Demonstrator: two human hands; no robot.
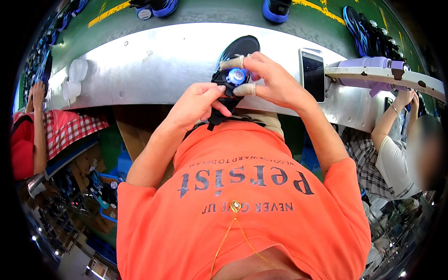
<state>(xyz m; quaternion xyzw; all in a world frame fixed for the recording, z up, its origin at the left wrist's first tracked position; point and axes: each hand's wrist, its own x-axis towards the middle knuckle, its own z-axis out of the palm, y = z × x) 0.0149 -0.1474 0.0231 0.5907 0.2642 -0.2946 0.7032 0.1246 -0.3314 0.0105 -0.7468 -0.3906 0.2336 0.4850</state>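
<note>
My left hand (198, 103) grips the lower part of a black shoe upper (239, 48) that rests against the edge of a metal workbench (154, 65). My right hand (270, 79), with taped fingertips, pinches a small round blue dial (236, 75) mounted on the shoe. A black strap of the shoe (215, 119) hangs down below my left hand toward my orange shirt.
A phone (313, 73) lies on the bench to the right. A purple bottle (368, 63) lies behind a chipped white rail (387, 74). White cups (77, 71) stand at the left. Blue shoes (276, 10) ride a green belt behind. People sit on both sides.
</note>
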